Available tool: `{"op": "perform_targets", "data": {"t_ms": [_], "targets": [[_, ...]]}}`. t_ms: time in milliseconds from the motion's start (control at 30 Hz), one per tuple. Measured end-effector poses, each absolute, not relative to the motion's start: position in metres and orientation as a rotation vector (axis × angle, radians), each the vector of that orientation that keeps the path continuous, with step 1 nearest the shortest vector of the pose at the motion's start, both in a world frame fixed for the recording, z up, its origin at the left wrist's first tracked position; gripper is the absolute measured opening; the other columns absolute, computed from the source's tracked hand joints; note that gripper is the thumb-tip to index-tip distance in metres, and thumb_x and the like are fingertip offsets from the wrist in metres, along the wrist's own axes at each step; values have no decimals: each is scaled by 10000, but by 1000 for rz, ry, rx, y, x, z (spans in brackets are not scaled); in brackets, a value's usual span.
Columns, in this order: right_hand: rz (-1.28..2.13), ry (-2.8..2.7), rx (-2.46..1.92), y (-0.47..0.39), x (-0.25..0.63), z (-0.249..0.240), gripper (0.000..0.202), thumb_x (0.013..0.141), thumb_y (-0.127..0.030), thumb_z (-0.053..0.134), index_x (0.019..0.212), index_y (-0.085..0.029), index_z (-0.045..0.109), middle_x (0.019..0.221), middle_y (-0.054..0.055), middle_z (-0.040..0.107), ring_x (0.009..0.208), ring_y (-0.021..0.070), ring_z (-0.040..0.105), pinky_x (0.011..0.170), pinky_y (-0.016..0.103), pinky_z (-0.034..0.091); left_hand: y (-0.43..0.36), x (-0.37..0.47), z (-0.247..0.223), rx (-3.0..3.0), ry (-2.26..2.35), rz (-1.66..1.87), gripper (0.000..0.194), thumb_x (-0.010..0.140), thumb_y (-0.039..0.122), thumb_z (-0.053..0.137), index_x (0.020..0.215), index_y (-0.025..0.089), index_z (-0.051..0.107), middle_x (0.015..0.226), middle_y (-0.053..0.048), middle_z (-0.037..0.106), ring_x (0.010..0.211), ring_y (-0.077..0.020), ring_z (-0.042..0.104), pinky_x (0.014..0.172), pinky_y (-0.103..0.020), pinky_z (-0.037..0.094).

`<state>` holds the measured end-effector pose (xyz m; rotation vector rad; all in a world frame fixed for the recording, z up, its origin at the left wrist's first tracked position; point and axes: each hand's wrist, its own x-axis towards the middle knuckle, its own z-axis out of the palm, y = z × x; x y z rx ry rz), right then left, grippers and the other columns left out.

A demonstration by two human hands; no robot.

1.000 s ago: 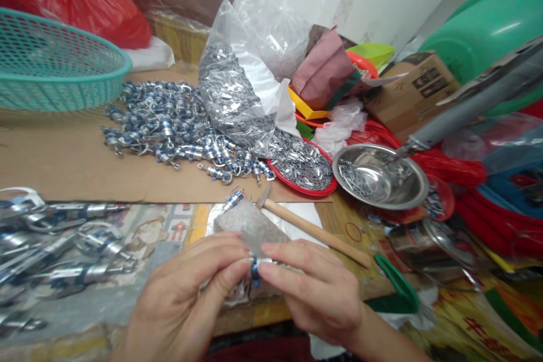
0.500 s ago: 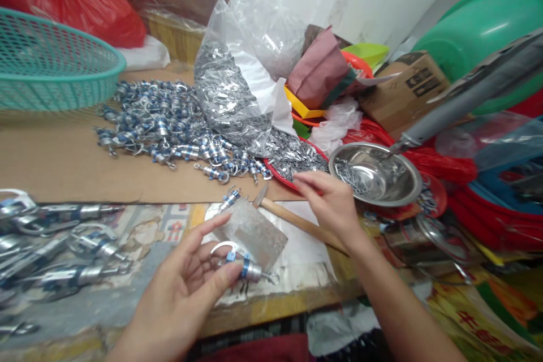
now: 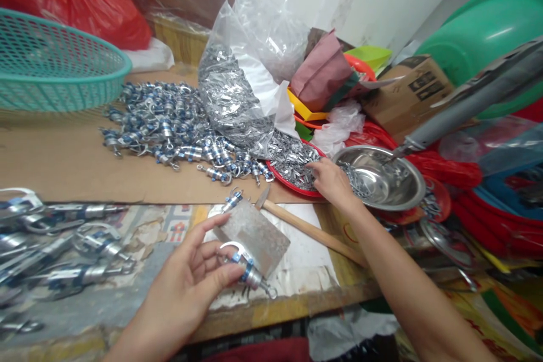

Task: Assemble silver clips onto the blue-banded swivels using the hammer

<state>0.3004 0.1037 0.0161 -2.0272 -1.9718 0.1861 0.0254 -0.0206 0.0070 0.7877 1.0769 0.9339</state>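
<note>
My left hand (image 3: 193, 280) pinches a small metal fitting (image 3: 250, 274) between thumb and fingers. It is a silver cylinder with blue bands, a curved hook at one end and a ring at the other. Right behind it, a flat metal block (image 3: 258, 237) rests on white paper. My right hand (image 3: 333, 181) is at the right side of a red tray (image 3: 292, 185) heaped with small metal pieces (image 3: 292, 161). Its index finger reaches over the pieces, slightly apart from the thumb; nothing shows between them. A hammer (image 3: 311, 230) with a wooden handle lies below that hand.
Many similar fittings (image 3: 165, 119) are piled on cardboard, with more at the left (image 3: 63, 254). Behind the tray stands a clear bag (image 3: 233, 90) of metal pieces. A steel bowl (image 3: 382, 181) sits at right under a grey bar (image 3: 466, 99). A turquoise basket (image 3: 63, 90) is far left.
My right hand has moved forward and down, from above the hammer to the pieces in the red tray. The fitting in my left hand has tilted, its ring end lower.
</note>
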Motion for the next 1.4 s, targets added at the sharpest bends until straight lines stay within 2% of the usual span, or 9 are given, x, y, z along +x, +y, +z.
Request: {"op": "perform_targets", "data": {"t_ms": [133, 267, 400, 567, 700, 833, 1000, 1133, 1400], "targets": [[452, -1900, -1797, 80, 276, 26, 260, 920, -217, 430, 1033, -97, 630, 863, 93, 690, 789, 180, 671, 728, 320, 530, -20, 25, 6, 766, 1077, 933, 606, 654, 188, 721, 1194, 183, 446, 694, 49, 697, 702, -128, 678, 682, -190, 534], [827, -2004, -1463, 34, 233, 37, 142, 848, -232, 581, 852, -147, 695, 690, 3, 691, 611, 109, 642, 570, 213, 516, -19, 25, 6, 771, 1100, 914, 648, 641, 197, 743, 1212, 186, 436, 692, 53, 703, 707, -126, 674, 688, -188, 530], [925, -2145, -1091, 6, 209, 42, 105, 824, -153, 622, 775, -159, 716, 718, 8, 690, 677, 106, 620, 638, 212, 496, -18, 26, 7, 749, 1081, 916, 655, 637, 197, 741, 1218, 179, 439, 690, 43, 710, 703, -139, 676, 681, -211, 538], [944, -2335, -1118, 7, 203, 45, 98, 824, -117, 622, 801, -154, 710, 741, 10, 671, 722, 117, 621, 686, 222, 494, -18, 26, 6, 730, 1066, 938, 655, 612, 163, 744, 1200, 177, 458, 668, 46, 696, 672, -136, 659, 650, -219, 535], [803, -2269, -1007, 9, 197, 40, 96, 809, -87, 619, 788, -119, 707, 720, 40, 688, 692, 126, 631, 659, 222, 507, -19, 26, 5, 735, 1054, 938, 644, 624, 167, 733, 1201, 184, 448, 679, 46, 692, 680, -143, 662, 664, -235, 533], [480, -2238, -726, 5, 196, 29, 197, 821, -20, 507, 859, -82, 691, 843, 119, 723, 786, 149, 674, 702, 228, 545, -19, 26, 3, 731, 1036, 941, 640, 625, 168, 721, 1200, 188, 439, 679, 50, 681, 679, -154, 666, 666, -257, 537], [114, -2386, -540, -4, 201, 25, 247, 903, -97, 433, 783, -82, 649, 836, 144, 728, 800, 194, 698, 712, 279, 575, -19, 26, 2, 716, 1026, 962, 648, 611, 155, 738, 1193, 171, 452, 665, 44, 693, 657, -135, 652, 639, -225, 528], [58, -2441, -536, -8, 203, 27, 290, 917, -94, 400, 742, -99, 631, 837, 141, 735, 813, 196, 705, 763, 301, 583, -18, 26, 3, 705, 1019, 961, 643, 611, 141, 740, 1188, 161, 456, 662, 41, 706, 645, -121, 652, 624, -201, 520], [160, -2437, -568, -17, 209, 18, 192, 891, -60, 427, 902, -98, 615, 990, 140, 719, 970, 196, 672, 885, 311, 542, -19, 26, 2, 709, 1037, 960, 650, 599, 150, 756, 1183, 170, 471, 660, 40, 705, 639, -134, 659, 636, -230, 536]]}}
